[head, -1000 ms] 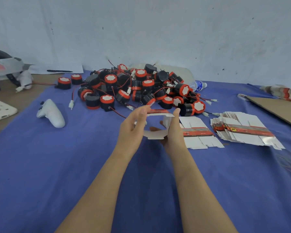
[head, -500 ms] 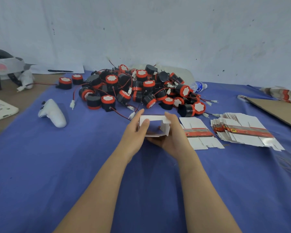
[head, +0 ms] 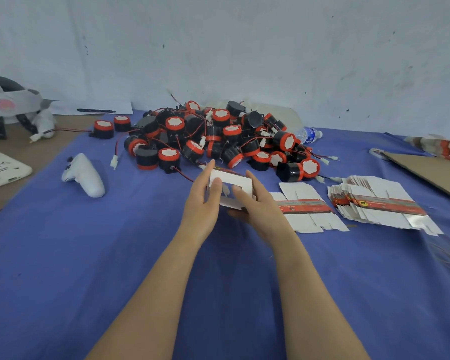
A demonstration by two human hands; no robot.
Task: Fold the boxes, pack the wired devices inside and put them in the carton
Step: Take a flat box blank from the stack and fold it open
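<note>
**Head camera: two hands fold a small white box in front of a pile of wired devices**

Head view, looking down at a blue cloth (head: 115,242) over a table. At centre frame the left hand (head: 202,201) and right hand (head: 260,206) hold a half-formed white box (head: 238,181) between them. The left fingers run up its left side, with the thumb across its open face. The right hand's fingers curl round the box from the right, one of them lying over the open face.

Compared with a second earlier, both hands have tipped forward and lie flatter. The box stays in about the same spot.

Just behind the box lies the heap of black-and-red wired devices (head: 218,141). To its right on the cloth are one flat box blank (head: 304,206) and, further right, a fanned stack of blanks (head: 379,203). A white controller (head: 85,175) rests at left, and a cardboard sheet (head: 431,172) sits at the right edge.
</note>
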